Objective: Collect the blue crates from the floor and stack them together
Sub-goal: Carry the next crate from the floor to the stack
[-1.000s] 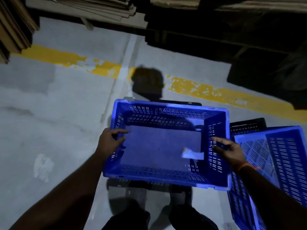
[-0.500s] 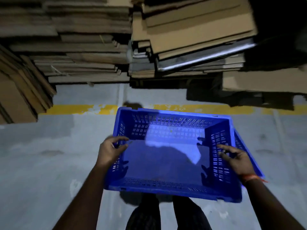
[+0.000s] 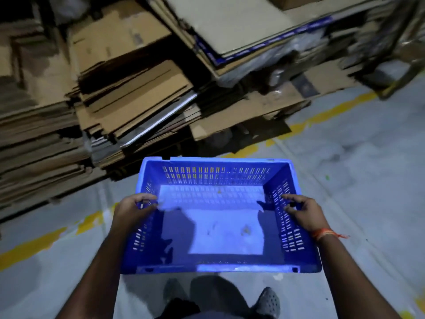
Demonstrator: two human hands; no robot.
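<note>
I carry one blue slotted crate (image 3: 220, 229) in front of me, above the floor, its open side up and nothing inside it. My left hand (image 3: 134, 209) grips the crate's left rim, fingers curled over the edge. My right hand (image 3: 303, 211) grips the right rim, fingers hooked into the slotted wall; an orange thread band sits on that wrist. No other blue crate shows in this view.
Tall piles of flattened cardboard (image 3: 142, 88) fill the far left and centre, right behind the crate. A worn yellow line (image 3: 305, 124) crosses the grey concrete floor (image 3: 368, 180). My feet in dark perforated clogs (image 3: 268, 301) show below the crate.
The view has swung left and upward: the second blue crate on the floor at right has left the frame, and the cardboard piles now loom closer. Both hands keep their hold on the crate.
</note>
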